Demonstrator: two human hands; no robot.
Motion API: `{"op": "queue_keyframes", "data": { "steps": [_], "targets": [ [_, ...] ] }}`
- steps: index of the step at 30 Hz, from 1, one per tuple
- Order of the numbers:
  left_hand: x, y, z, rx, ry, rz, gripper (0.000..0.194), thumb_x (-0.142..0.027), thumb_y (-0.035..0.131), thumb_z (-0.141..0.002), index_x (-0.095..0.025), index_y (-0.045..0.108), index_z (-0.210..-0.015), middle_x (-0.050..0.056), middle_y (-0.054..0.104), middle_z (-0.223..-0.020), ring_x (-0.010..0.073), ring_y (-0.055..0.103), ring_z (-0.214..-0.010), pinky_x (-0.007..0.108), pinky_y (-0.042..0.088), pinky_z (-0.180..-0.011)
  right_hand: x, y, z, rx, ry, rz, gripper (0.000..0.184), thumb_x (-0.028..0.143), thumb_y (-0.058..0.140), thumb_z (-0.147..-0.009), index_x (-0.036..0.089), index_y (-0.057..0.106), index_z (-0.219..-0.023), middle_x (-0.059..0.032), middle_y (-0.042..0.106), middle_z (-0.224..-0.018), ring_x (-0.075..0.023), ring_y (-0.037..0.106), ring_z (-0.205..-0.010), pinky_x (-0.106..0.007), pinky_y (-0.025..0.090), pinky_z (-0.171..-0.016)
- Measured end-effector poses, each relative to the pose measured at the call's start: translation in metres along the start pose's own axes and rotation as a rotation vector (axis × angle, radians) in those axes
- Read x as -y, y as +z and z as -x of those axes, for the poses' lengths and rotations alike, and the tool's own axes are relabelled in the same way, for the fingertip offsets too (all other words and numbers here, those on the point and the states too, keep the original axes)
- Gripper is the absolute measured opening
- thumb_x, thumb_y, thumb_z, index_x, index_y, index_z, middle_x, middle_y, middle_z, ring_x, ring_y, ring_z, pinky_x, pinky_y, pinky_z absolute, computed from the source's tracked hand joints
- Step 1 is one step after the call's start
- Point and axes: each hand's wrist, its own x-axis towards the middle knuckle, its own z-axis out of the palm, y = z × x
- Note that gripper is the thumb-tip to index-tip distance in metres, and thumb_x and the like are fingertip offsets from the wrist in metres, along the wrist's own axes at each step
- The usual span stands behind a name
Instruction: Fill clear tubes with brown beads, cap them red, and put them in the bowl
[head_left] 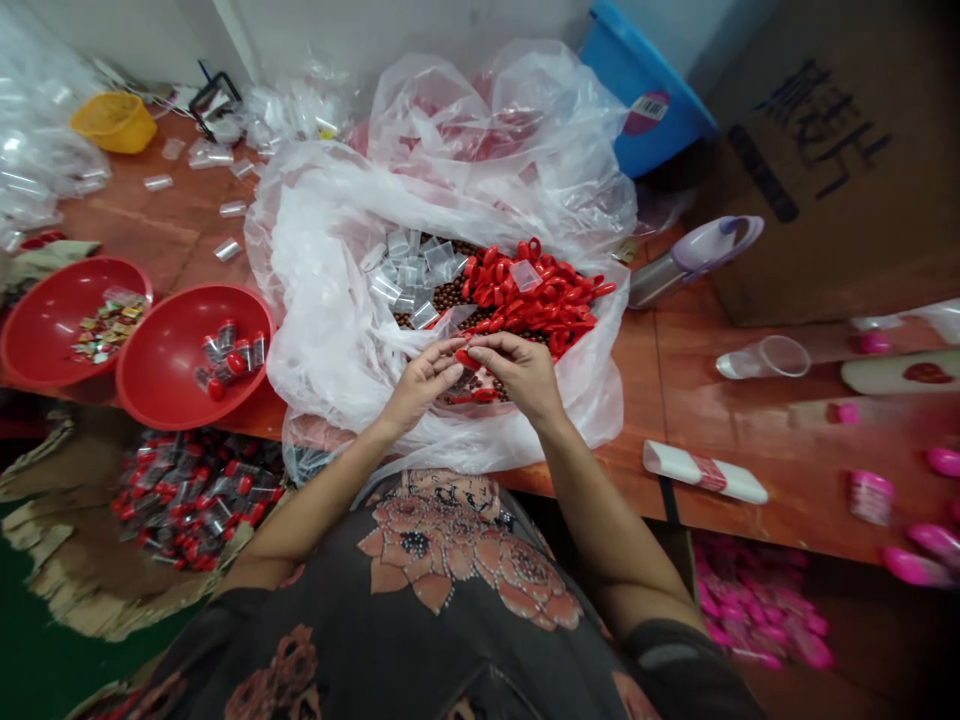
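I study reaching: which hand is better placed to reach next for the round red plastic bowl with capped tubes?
Likely the left hand: it is nearer this round red plastic bowl, which stands to the left; the right hand is farther away.

Red cap (466, 358) in right grip (519, 372)

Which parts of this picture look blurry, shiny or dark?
Head view: the pink items at right look smeared; clear plastic at upper left glares; the cardboard box darkens toward the corner; the left hand and right hand look clearer.
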Motion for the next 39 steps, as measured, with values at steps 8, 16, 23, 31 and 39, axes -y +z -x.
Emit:
{"op": "queue_keyframes", "data": {
  "steps": [8,16,23,31,39],
  "targets": [
    [-0.007,0.001,0.000,-0.033,0.037,-0.042,0.051,-0.042,0.072,-0.082,-0.021,0.063,-0.128,0.008,0.071,-0.117,0.0204,0.072,-0.094,0.034,0.061,-0.080,-0.002,-0.011,0.016,0.035,-0.138,0.125,0.033,0.044,0.067,-0.086,0.031,0.068,-0.116,-0.0039,0.068,-0.112,-0.0196,0.064,-0.103,-0.040,0.054,-0.092],
    [-0.011,0.006,0.001,-0.020,0.084,-0.070,0.041,-0.037,0.073,-0.082,-0.020,0.063,-0.118,0.008,0.072,-0.113,0.0176,0.071,-0.095,0.031,0.058,-0.084,-0.011,-0.003,0.033,-0.347,0.123,-0.136,0.029,0.042,0.071,-0.081,0.024,0.071,-0.104,-0.0004,0.070,-0.087,-0.0138,0.065,-0.071,-0.031,0.058,-0.066],
    [-0.005,0.017,0.006,-0.030,0.014,-0.057,0.065,-0.035,0.077,-0.078,-0.022,0.051,-0.137,0.006,0.074,-0.102,0.0155,0.069,-0.087,0.026,0.054,-0.078,-0.005,0.000,0.036,0.037,-0.285,0.574,0.075,0.043,0.071,-0.083,0.025,0.039,-0.149,-0.0121,0.059,-0.136,-0.0304,0.056,-0.122,-0.053,0.046,-0.104],
    [0.005,0.014,-0.003,-0.144,-0.215,-0.059,0.066,-0.071,0.047,-0.087,-0.019,0.066,-0.122,0.006,0.072,-0.079,0.0173,0.066,-0.067,0.025,0.048,-0.055,-0.009,0.006,0.041,0.107,-0.437,0.810,0.071,0.039,0.065,-0.087,0.017,0.033,-0.147,-0.0166,0.059,-0.134,-0.0320,0.056,-0.122,-0.048,0.045,-0.099],
    [0.009,0.020,0.001,-0.199,-0.042,-0.117,0.060,-0.066,0.052,-0.088,-0.017,0.070,-0.117,0.008,0.074,-0.102,0.0220,0.068,-0.095,0.034,0.053,-0.085,-0.006,0.003,0.040,0.179,-0.416,0.977,0.073,0.057,0.058,-0.088,0.014,0.037,-0.142,-0.0186,0.060,-0.131,-0.0339,0.055,-0.118,-0.046,0.040,-0.097]
  ]
}}
